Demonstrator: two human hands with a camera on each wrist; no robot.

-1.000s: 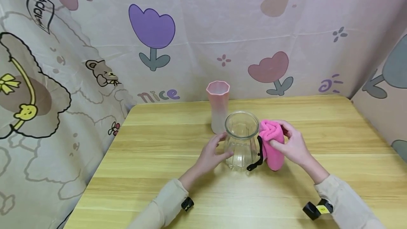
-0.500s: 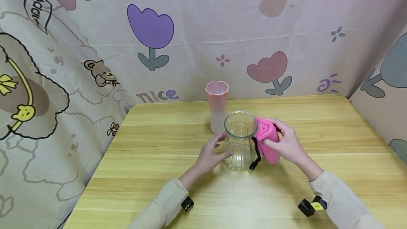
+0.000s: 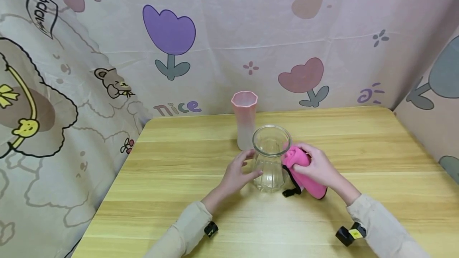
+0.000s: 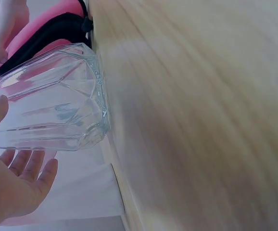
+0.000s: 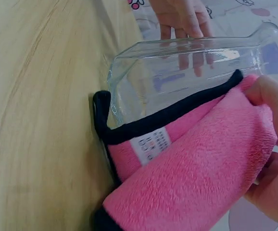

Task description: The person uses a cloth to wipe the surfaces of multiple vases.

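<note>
A clear glass vase (image 3: 269, 174) with a wide round rim stands upright on the wooden table. My left hand (image 3: 234, 176) holds it lightly from the left, its thumb at the near side and its fingers around the left side. In my right hand (image 3: 319, 166) is a folded pink cloth (image 3: 312, 184), pinched near its top and pressed against the vase's right side. The right wrist view shows the cloth's black edging (image 5: 177, 109) and a white label (image 5: 151, 144). Part of the cloth's lower end reaches the tabletop.
A tall pink-to-white vase (image 3: 245, 126) stands just behind and left of the glass one. The wooden table (image 3: 172, 178) ends at a patterned fabric backdrop (image 3: 222, 51) at the back and left.
My right hand has moved the pink cloth left against the glass vase, then slightly down, and the cloth's lower end has swung right. The left hand and vase stay nearly still.
</note>
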